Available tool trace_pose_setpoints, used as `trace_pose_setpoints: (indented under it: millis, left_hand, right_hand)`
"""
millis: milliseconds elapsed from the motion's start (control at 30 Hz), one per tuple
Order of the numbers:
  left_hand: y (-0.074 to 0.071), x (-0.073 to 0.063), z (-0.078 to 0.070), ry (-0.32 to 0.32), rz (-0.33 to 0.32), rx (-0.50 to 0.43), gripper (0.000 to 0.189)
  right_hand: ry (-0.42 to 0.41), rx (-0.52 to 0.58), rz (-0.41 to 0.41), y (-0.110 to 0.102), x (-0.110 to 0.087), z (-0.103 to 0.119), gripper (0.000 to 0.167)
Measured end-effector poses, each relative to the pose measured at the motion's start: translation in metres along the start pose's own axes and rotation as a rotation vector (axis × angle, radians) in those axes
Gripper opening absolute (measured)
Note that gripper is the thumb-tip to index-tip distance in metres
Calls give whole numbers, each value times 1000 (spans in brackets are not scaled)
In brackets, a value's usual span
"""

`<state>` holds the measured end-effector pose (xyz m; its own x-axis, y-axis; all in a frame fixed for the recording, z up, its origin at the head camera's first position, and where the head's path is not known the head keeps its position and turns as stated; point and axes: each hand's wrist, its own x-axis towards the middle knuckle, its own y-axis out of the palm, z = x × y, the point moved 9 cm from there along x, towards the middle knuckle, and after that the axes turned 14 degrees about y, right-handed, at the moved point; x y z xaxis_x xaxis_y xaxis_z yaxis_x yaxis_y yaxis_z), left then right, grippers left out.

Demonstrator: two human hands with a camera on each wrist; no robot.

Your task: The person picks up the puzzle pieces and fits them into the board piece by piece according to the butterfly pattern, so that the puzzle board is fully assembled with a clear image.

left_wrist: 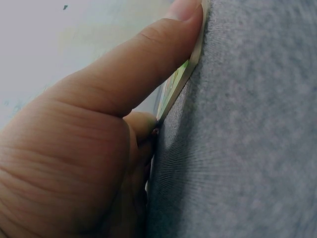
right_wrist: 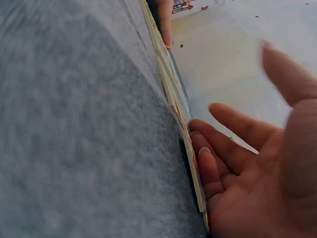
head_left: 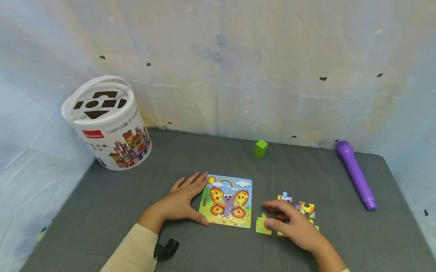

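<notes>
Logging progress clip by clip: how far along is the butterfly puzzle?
Done: the butterfly picture board shows a whole image, though whether it was assembled is unclear. In hand: the left hand touches that board; the right hand is over jigsaw pieces. Remaining: joining those pieces, probably, since gaps separate some.

The square picture board (head_left: 228,202) lies flat on the grey table (head_left: 224,267), showing a purple-bodied butterfly with spotted yellow-and-red wings beneath a rainbow. Near its right edge in the head view, loose jigsaw pieces (head_left: 307,209) lie grouped, partly hidden; one yellow-green piece (head_left: 260,225) is nearest the board.
</notes>
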<state>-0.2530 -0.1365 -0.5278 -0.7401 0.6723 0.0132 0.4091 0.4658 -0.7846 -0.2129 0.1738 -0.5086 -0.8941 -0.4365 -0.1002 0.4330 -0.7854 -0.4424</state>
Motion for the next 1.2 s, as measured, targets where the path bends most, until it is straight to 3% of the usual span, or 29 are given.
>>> trace_pose_setpoints:
  millis: [200, 367, 500, 800, 1033, 1200]
  left_hand:
    - [0, 0, 1, 2, 5, 9, 134]
    - [0, 1, 1, 6, 3, 11, 134]
    - [0, 0, 2, 5, 8, 8, 134]
    - [-1, 0, 6, 40, -3, -54, 135]
    - [-1, 0, 6, 39, 7, -59, 135]
    - [-1, 0, 6, 46, 6, -48, 136]
  right_hand:
    - [16, -209, -21, 4, 0, -1, 63]
    - [0, -233, -15, 7, -1, 3, 48]
    - [-5, -207, -29, 8, -1, 6, 43]
    - [84, -62, -21, 6, 1, 0, 33]
    - [87, 18, -127, 2, 0, 7, 20]
    - [51, 100, -163, 11, 4, 15, 11]
